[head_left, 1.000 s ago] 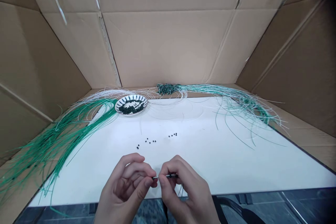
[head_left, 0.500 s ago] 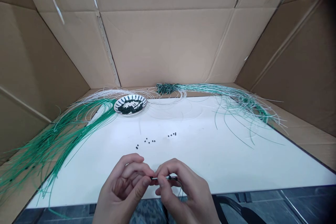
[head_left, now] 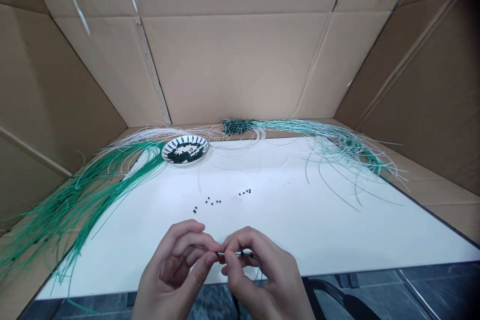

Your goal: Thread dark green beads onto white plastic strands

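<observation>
Bead (head_left: 242, 254) on strand (head_left: 228, 254), pinched above worktop (head_left: 311, 230)

The strand is held roughly level between the two hands, over the near part of the white worktop, with the small black bead sitting on it toward the right. Its left end is pinched by the left hand (head_left: 174, 265), whose grip is closed on the strand between thumb and fingertips, the other fingers being curled inward. The right hand (head_left: 258, 272) is also closed, its grip taken on the strand at the bead by thumb and forefinger, so that the bead is partly hidden. The fingertips of the two hands are set very close together; whether they touch cannot be told. A thin dark cord (head_left: 235, 302) is seen below the right hand.

Loose black beads (head_left: 212, 201) are scattered in two small groups on the worktop, ahead of the hands. Farther back, a patterned plate (head_left: 202, 152) is heaped with more beads. Long green strands (head_left: 75, 215) are fanned out to the left, and pale green ones (head_left: 337, 147) to the right, both spilling over the worktop's edges. Tan cardboard walls (head_left: 232, 65) are raised behind and beside it.
</observation>
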